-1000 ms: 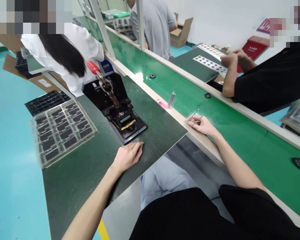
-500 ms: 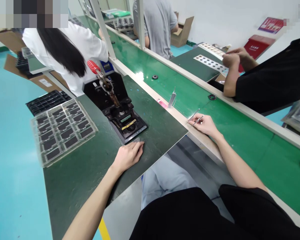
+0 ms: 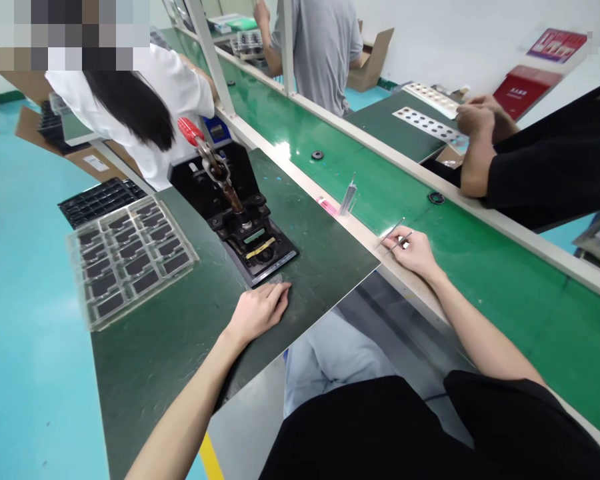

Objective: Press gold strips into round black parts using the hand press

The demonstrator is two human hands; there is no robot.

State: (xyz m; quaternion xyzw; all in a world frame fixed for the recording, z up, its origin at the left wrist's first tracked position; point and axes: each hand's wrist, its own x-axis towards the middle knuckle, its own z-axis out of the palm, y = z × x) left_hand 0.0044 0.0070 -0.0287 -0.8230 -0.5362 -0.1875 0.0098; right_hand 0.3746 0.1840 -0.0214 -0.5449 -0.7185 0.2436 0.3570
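My left hand (image 3: 261, 310) rests on the dark green table (image 3: 325, 247), fingers curled together; whether anything lies under them is hidden. Just beyond its knuckles stands a black fixture with a toggle clamp (image 3: 233, 193), its red handle raised. In the fixture's base sits a round dark part (image 3: 266, 253) with a yellow strip (image 3: 261, 248) across it. My right hand (image 3: 414, 253) lies on the pale rail (image 3: 420, 287) beside the belt, closed around thin metal rods (image 3: 394, 233) that point up and away. Farther along that rail stands a bundle of thin metal rods (image 3: 349, 199) next to a pink item (image 3: 326, 204).
A clear tray of dark parts (image 3: 135, 260) lies left of the clamp, with black trays (image 3: 100, 200) behind. On the green belt (image 3: 370, 180) are black rings (image 3: 436, 198). Co-workers stand ahead left (image 3: 180, 87), behind the belt (image 3: 320, 60) and at right (image 3: 545, 147).
The view has shifted slightly. On the belt, the rings and seam sit farther right, and a black piece has left the right edge. A co-worker in grey has raised a hand. My hands stay put.
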